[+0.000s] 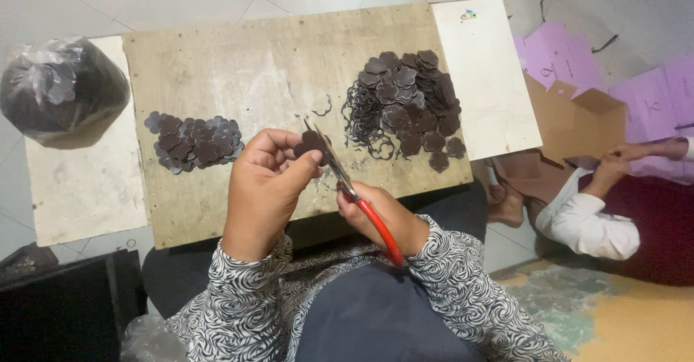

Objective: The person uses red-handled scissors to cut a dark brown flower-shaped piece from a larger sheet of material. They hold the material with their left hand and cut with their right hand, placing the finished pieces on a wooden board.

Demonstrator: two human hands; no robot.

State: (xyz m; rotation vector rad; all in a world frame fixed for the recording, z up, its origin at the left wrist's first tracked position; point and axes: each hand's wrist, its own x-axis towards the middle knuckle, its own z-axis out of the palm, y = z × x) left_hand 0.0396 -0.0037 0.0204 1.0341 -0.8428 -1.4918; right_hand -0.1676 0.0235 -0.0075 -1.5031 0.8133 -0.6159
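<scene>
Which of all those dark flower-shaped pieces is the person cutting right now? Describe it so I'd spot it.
Start at the wooden board on the person's lap. Just above its near edge, the left hand pinches one dark flower piece against the red-handled scissors. Unlike those in the two piles, it is lifted off the board.

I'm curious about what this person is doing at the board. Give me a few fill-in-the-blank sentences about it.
1. The right hand works scissors with ____ handles.
2. The left hand pinches a dark ____-shaped cutout.
3. The smaller, neater pile of cutouts lies on the ____ side of the wooden board.
4. At the left of the board, beyond its edge, sits a clear plastic ____ of dark pieces.

Missing words: red; flower; left; bag
</scene>
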